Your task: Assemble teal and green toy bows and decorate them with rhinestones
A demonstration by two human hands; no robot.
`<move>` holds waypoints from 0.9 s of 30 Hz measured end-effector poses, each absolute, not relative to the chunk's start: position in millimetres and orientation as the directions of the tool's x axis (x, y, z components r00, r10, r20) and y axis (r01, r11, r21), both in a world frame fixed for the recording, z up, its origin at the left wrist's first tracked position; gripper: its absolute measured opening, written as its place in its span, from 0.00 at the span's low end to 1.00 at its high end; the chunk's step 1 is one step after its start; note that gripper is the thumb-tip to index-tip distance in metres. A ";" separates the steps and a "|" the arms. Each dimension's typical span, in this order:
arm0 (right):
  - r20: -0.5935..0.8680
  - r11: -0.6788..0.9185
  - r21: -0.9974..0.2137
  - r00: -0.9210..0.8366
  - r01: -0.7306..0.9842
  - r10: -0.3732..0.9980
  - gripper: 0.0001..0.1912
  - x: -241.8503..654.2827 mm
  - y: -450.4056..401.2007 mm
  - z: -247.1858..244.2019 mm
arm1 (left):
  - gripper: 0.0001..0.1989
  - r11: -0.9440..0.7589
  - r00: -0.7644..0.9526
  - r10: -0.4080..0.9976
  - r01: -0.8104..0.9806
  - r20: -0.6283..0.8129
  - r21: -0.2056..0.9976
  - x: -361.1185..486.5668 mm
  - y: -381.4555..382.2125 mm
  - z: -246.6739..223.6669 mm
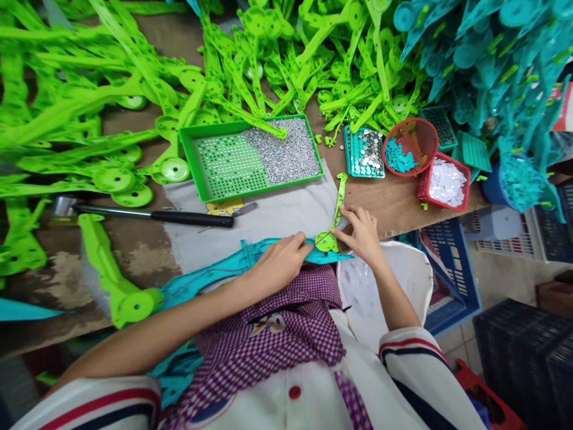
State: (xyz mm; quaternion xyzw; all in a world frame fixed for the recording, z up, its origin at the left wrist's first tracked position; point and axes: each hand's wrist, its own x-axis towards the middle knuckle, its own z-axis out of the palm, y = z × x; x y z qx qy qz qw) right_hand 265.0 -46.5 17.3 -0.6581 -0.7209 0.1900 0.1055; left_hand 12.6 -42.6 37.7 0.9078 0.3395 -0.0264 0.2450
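A long turquoise plastic arm (pixel 197 280) lies across the table's front edge, with a thin dark line like a wire running along it. My left hand (pixel 284 258) grips it near its right end, fingers closed and partly hiding it. At that end sits the round base of a small lime-green plastic arm (pixel 339 203), which stands out away from me. My right hand (pixel 362 234) pinches this green arm just above its base, between thumb and fingers. A larger green arm (pixel 105 257) joins the turquoise one at its left end.
Beyond my hands stands a green perforated tray (pixel 206 192) of small metal pieces. A hammer (pixel 192 218) lies left, on a grey cloth (pixel 179 239). Small baskets, including a red basket (pixel 421 194), stand right. Heaped green arms (pixel 268 36) and turquoise parts (pixel 483 48) fill the back.
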 end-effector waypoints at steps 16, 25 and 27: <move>0.040 0.500 -0.329 -0.517 0.801 0.855 0.13 219.7 -87.5 13.8 | 0.17 -0.497 0.807 0.528 0.547 -0.265 0.673 -8.1 -5.4 45.0; 0.022 0.541 -0.288 -0.559 0.790 0.829 0.14 220.9 -84.3 16.7 | 0.17 -0.581 0.865 0.451 0.472 -0.220 0.662 -9.1 4.6 33.8; 0.024 0.529 -0.304 -0.549 0.792 0.835 0.14 221.1 -84.6 14.9 | 0.16 -0.582 0.867 0.450 0.468 -0.217 0.664 -9.5 4.9 35.6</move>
